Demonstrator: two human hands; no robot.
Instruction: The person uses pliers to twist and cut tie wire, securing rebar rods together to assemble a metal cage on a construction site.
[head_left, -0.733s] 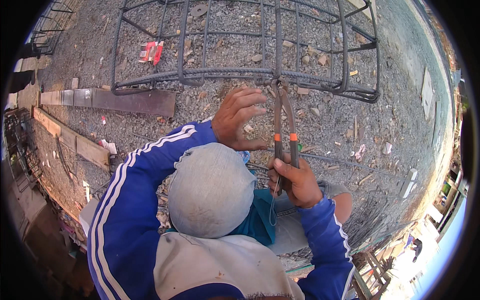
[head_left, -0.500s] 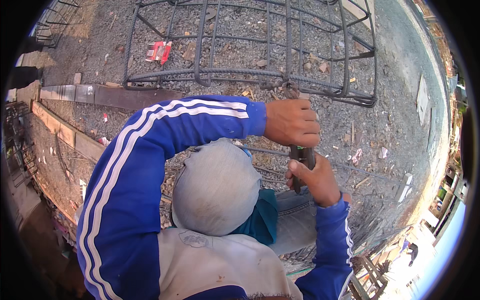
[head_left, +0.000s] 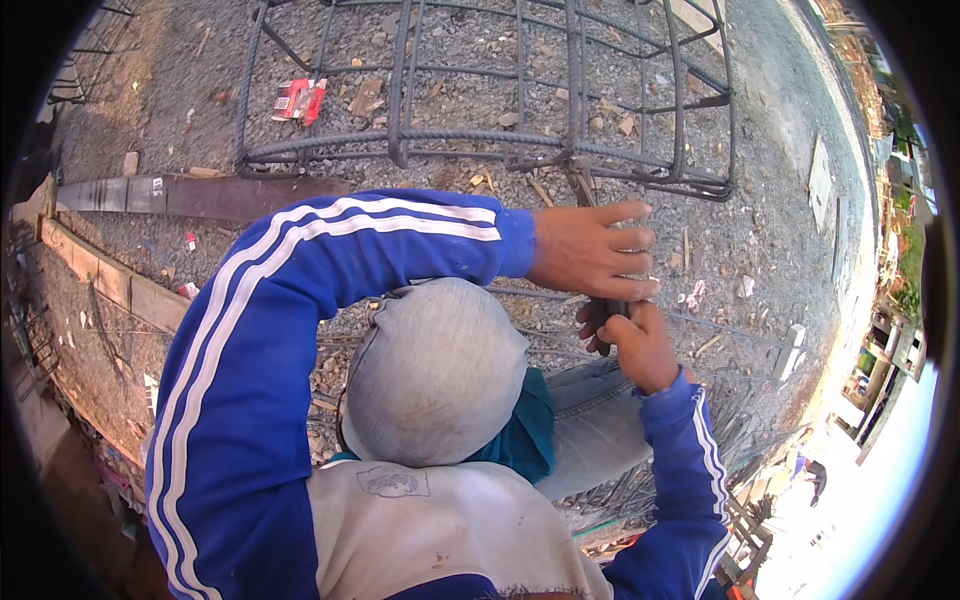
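Note:
Beyond my left knee (head_left: 435, 375) lies a cage of ribbed steel rebar (head_left: 470, 136), its long bars joined by square stirrups. A pair of dark metal pincers (head_left: 582, 185) reaches to the cage's near bar, jaws up against a crossing of bars; any tie wire there is too small to make out. My left hand (head_left: 595, 250) lies over the middle of the pincers, its fingers stretched out and spread. Lower down, my right hand (head_left: 645, 345) is closed round the handles, which the two hands mostly hide.
Gravel ground (head_left: 760, 230) with scraps surrounds the cage. A red and white packet (head_left: 299, 101) lies under its bars. At left are a dark flat board (head_left: 225, 195) and a wooden plank (head_left: 110, 275). Loose rods lie beside my right leg (head_left: 600, 420).
My left hand's fingers have uncurled from the pincers and spread. My right hand has shifted slightly up and right, and the handles have turned and drawn closer together.

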